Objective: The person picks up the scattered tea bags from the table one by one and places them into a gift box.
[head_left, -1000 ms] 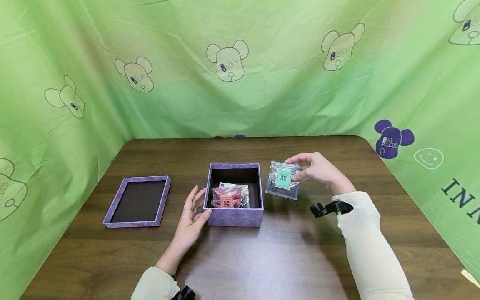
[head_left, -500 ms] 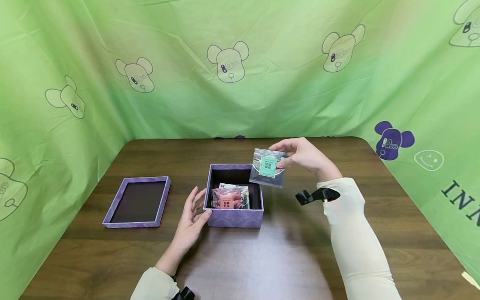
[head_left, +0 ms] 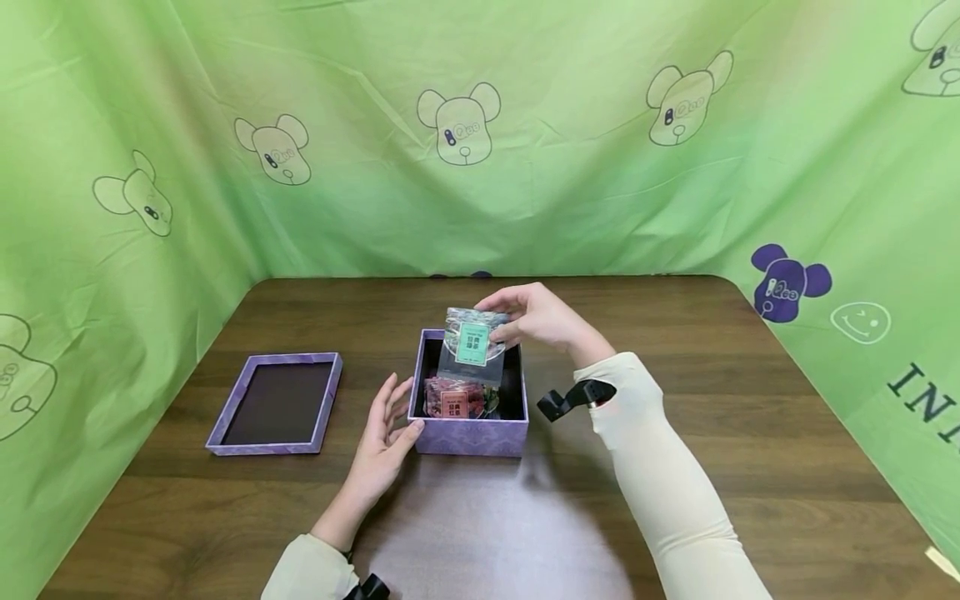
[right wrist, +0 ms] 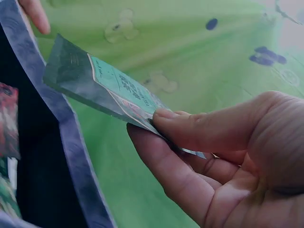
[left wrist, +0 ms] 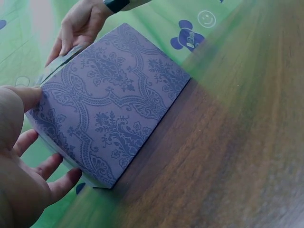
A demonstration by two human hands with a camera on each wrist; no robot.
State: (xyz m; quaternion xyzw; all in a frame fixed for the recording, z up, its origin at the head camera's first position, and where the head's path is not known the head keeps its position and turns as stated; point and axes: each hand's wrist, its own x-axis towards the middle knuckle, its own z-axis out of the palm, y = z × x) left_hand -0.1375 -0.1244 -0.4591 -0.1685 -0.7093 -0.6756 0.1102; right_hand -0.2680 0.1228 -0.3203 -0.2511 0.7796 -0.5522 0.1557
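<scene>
My right hand pinches a green-labelled tea sachet by its right edge, thumb on top and fingers beneath. In the head view the sachet is over the purple box, covering part of the opening. The right wrist view shows the sachet tilted beside the box rim. Inside the box lie red tea sachets and others partly covered. My left hand rests against the box's left side, its thumb at the front left corner. The left wrist view shows the patterned box wall by those fingers.
On the left of the wooden table lies the purple-rimmed box lid, dark inside facing up. A green printed curtain encloses the back and sides of the table.
My right hand has carried the green-labelled tea sachet leftward, from beside the box to over its opening. My left hand and the box have stayed in place.
</scene>
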